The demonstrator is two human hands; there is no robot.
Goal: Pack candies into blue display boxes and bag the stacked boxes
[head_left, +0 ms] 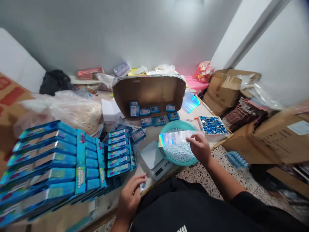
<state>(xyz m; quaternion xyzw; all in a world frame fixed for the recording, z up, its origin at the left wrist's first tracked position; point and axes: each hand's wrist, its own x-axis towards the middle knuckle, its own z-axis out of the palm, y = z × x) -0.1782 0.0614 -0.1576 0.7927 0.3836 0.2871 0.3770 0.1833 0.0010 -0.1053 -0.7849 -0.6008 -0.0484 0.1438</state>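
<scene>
A long silvery strip with a rainbow sheen (170, 138) stretches across a turquoise bowl (164, 126). My right hand (200, 147) pinches its right end, above the small pale-blue pellets (181, 154) filling the bowl. Down by the table's front edge, my left hand (131, 195) has its fingers drawn together. A small shiny piece (143, 186) shows at those fingers; what it is I cannot make out. Between the hands sits a grey digital scale (152, 156), touching or very close to the bowl.
Stacked blue boxes (80, 161) fill the left side. Behind the scale, an open cardboard box (149, 91) lies on its side with small blue packs (146, 121) in and before it. A tray of blue caps (212, 125) stands right of the bowl; cartons (267, 138) crowd the floor.
</scene>
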